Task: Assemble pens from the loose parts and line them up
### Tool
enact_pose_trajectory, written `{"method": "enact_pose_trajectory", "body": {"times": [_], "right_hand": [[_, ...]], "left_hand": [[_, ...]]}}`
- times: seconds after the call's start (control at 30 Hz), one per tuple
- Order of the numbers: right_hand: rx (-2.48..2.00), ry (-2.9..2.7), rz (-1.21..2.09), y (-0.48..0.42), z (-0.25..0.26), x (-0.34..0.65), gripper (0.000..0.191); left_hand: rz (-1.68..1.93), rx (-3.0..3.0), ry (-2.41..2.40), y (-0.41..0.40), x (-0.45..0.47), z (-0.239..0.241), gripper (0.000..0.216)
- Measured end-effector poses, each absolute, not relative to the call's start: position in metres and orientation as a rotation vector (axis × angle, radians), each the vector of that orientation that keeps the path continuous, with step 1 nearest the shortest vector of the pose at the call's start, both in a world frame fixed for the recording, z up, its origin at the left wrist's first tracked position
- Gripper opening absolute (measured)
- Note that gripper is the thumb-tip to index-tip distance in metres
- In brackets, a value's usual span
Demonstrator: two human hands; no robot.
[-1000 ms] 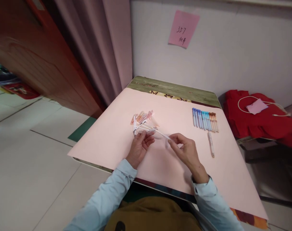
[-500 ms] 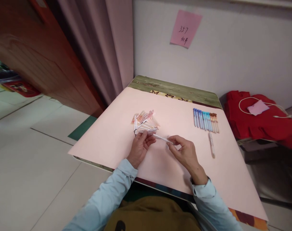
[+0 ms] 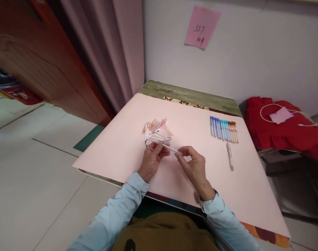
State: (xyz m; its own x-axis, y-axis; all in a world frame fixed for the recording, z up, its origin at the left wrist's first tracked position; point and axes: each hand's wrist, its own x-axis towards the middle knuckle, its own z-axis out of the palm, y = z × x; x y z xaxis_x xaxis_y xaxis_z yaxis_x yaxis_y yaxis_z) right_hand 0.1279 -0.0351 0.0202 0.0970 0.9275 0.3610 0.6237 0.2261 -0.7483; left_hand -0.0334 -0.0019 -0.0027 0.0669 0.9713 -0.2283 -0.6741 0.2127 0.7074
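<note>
My left hand and my right hand together hold a thin clear pen just above the pink sheet. The left fingers pinch its left end, the right fingers pinch its right end. Right behind the left hand lies a loose heap of pink and clear pens. A neat row of blue and orange pens lies at the right back of the sheet. One pale pen lies alone in front of that row.
The pink sheet covers a small table set against a white wall with a pink note. A red cloth pile with a white cord sits to the right. A curtain and a wooden door stand at the left.
My right hand has moved left towards the left hand, and the clear pen between them now shows a shorter span. The left hand has hardly moved.
</note>
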Motion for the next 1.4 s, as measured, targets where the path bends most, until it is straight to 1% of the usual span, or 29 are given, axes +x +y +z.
{"method": "enact_pose_trajectory", "body": {"times": [0.4, 0.53, 0.63, 0.7, 0.83, 0.9, 0.97, 1.03, 1.13, 1.2, 1.23, 1.33, 1.37, 1.4], "right_hand": [[-1.499, -1.58, 0.461, -0.038, 0.023, 0.118, 0.014], [-1.467, -1.612, 0.406, -0.039, 0.023, 0.114, 0.013], [-1.479, -1.624, 0.358, -0.039, 0.023, 0.114, 0.017], [-1.526, -1.641, 0.367, -0.039, 0.022, 0.115, 0.021], [-1.62, -1.675, 0.497, -0.038, 0.02, 0.119, 0.043], [-1.644, -1.673, 0.546, -0.038, 0.02, 0.12, 0.05], [-1.644, -1.681, 0.578, -0.037, 0.021, 0.12, 0.045], [-1.607, -1.681, 0.606, -0.038, 0.022, 0.119, 0.031], [-1.526, -1.638, 0.639, -0.039, 0.022, 0.118, 0.034], [-1.507, -1.594, 0.7, -0.039, 0.02, 0.118, 0.025], [-1.51, -1.58, 0.748, -0.04, 0.019, 0.119, 0.024], [-1.553, -1.585, 0.841, -0.04, 0.018, 0.121, 0.043], [-1.565, -1.596, 0.832, -0.04, 0.018, 0.122, 0.044], [-1.571, -1.602, 0.798, -0.04, 0.018, 0.122, 0.04]], "left_hand": [[1.359, 0.458, 0.716, -0.001, -0.034, -0.006, 0.025], [1.387, 0.453, 0.719, 0.0, -0.033, -0.007, 0.025], [1.385, 0.451, 0.724, 0.0, -0.033, -0.007, 0.025], [1.366, 0.465, 0.732, -0.001, -0.033, -0.006, 0.025], [1.305, 0.541, 0.742, -0.005, -0.032, -0.002, 0.026], [1.292, 0.563, 0.749, -0.006, -0.032, -0.001, 0.028], [1.296, 0.575, 0.748, -0.006, -0.032, -0.002, 0.029], [1.316, 0.579, 0.744, -0.006, -0.032, -0.004, 0.026], [1.356, 0.573, 0.75, -0.005, -0.032, -0.007, 0.025], [1.369, 0.575, 0.749, -0.004, -0.032, -0.008, 0.024], [1.369, 0.579, 0.745, -0.004, -0.032, -0.008, 0.024], [1.36, 0.591, 0.737, -0.004, -0.031, -0.008, 0.022], [1.361, 0.591, 0.74, -0.004, -0.031, -0.009, 0.022], [1.364, 0.589, 0.745, -0.004, -0.031, -0.009, 0.022]]}}
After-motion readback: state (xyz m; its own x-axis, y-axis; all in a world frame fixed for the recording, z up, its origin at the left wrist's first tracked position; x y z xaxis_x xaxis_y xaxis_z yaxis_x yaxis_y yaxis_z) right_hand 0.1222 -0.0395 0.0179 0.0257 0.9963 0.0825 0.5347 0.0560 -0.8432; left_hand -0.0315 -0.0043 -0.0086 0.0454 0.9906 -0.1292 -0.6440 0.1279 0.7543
